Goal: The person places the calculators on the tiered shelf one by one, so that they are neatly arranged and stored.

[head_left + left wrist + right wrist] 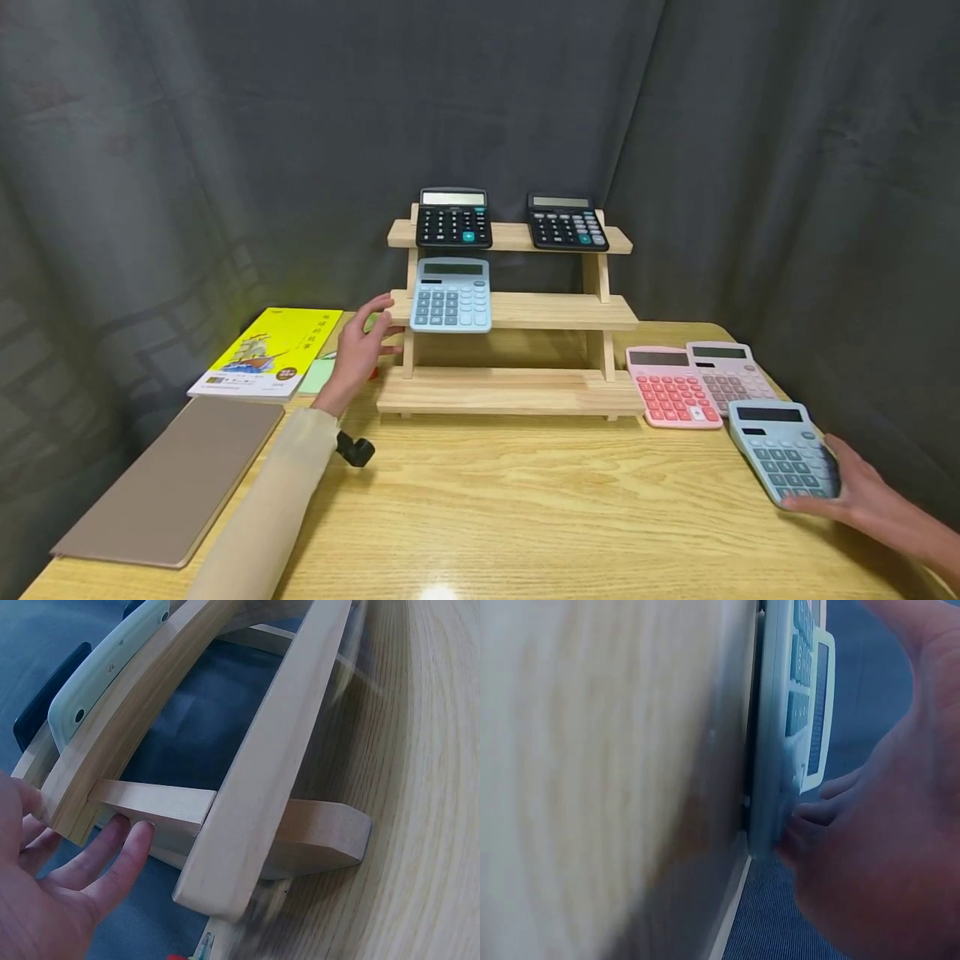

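My left hand point(358, 354) is at the left end of a three-tier wooden shelf point(562, 310), fingers spread and loosely bent. In the left wrist view its fingertips touch the shelf's side support point(157, 802). On the middle tier leans a light blue calculator point(452, 296). At the right, my right hand point(862, 492) holds a second light blue calculator point(783, 450) by its near edge and right side. That calculator's far end lies close to a pink calculator point(671, 387) and a pale pink calculator point(729, 373). Some right fingertips are hidden.
Two black calculators point(453, 218) stand on the top tier, one at each side. A yellow book point(270, 350), a brown notebook point(176, 475) and a green pad point(317, 377) lie on the left of the wooden table point(525, 500). Grey curtains point(300, 125) hang behind.
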Motion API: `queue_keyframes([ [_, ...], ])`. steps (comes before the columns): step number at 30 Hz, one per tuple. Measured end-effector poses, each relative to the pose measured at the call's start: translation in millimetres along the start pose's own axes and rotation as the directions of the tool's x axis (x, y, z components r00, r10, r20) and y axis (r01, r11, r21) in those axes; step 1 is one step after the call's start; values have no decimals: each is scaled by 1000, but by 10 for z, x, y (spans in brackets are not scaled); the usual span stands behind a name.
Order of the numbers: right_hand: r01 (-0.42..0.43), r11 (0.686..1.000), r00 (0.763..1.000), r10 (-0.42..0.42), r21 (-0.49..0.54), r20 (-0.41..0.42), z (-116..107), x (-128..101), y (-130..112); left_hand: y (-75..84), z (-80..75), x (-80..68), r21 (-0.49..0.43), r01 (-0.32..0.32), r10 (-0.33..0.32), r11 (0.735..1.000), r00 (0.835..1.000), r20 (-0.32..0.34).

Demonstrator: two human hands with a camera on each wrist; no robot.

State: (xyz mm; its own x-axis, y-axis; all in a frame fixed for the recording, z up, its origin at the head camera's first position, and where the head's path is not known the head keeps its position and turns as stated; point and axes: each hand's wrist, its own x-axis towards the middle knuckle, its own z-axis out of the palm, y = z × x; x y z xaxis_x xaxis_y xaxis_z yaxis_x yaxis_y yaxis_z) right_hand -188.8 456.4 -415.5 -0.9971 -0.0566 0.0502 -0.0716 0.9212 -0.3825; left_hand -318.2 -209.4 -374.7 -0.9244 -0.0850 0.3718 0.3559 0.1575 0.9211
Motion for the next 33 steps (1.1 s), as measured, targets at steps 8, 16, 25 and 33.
queue_keyframes([
  [8, 20, 1000, 999, -20, -14, 37, 61, 56, -77, 0, -10, -4, -5, 0, 0, 1000, 1000, -1],
  [16, 23, 999, 999, -25, 42, 40, 62, 96, -133, 12, -10, -2, 5, -8, 8, 1000, 1000, 4],
  [25, -25, 1000, 1000, 25, 12, -1, 12, 108, -225, 35, -5, -12, -22, -11, 11, 1000, 1000, 10],
  [33, -5, 1000, 996, 2, -28, -91, 5, 65, -318, 12, -15, -6, -19, -14, 14, 1000, 1000, 5],
])
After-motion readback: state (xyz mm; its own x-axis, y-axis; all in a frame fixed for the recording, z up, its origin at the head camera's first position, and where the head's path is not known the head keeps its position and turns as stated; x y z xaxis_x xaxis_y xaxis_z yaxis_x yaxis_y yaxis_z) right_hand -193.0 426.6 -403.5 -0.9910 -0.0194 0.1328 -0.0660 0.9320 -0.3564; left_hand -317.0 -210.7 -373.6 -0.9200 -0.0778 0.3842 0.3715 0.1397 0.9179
